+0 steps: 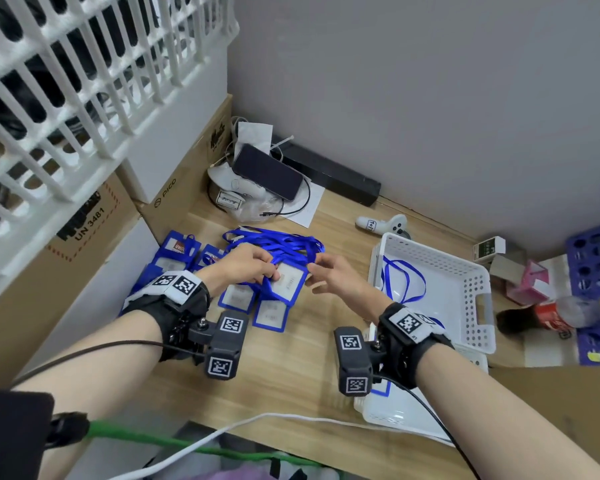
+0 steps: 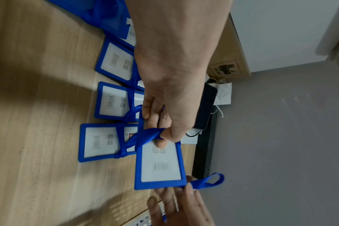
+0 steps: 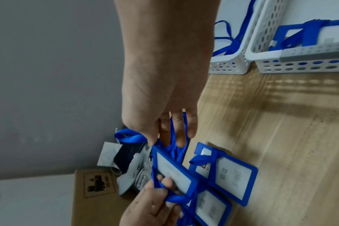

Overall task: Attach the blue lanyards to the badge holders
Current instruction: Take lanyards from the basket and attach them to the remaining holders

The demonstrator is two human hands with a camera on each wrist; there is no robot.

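Nearest you: a white perforated basket (image 1: 413,422) at the worktop (image 1: 291,386) edge, partly under your right wrist.

Mid-worktop: your left hand (image 1: 245,268), fingers (image 2: 164,143) curled, pinching a bunched blue lanyard (image 2: 148,136) against one short end of a blue badge holder (image 1: 288,282), which is raised off the wood. Your right hand (image 1: 333,275) meets the holder's opposite end; thumb and fingers (image 3: 165,137) pinch a lanyard loop (image 3: 129,136) there, the remaining fingers only loosely bent.

Below the held piece: three finished holders (image 2: 111,100) flat in a row, each with a lanyard knotted on; more holders (image 1: 177,252) to your left.

Just behind your hands: a heap of loose lanyards (image 1: 281,240).

To your right: a second white basket (image 1: 471,292) containing one lanyard.

Furthest back, by the wall: a dark phone (image 1: 267,171) on papers and cables, and a white controller (image 1: 383,224).
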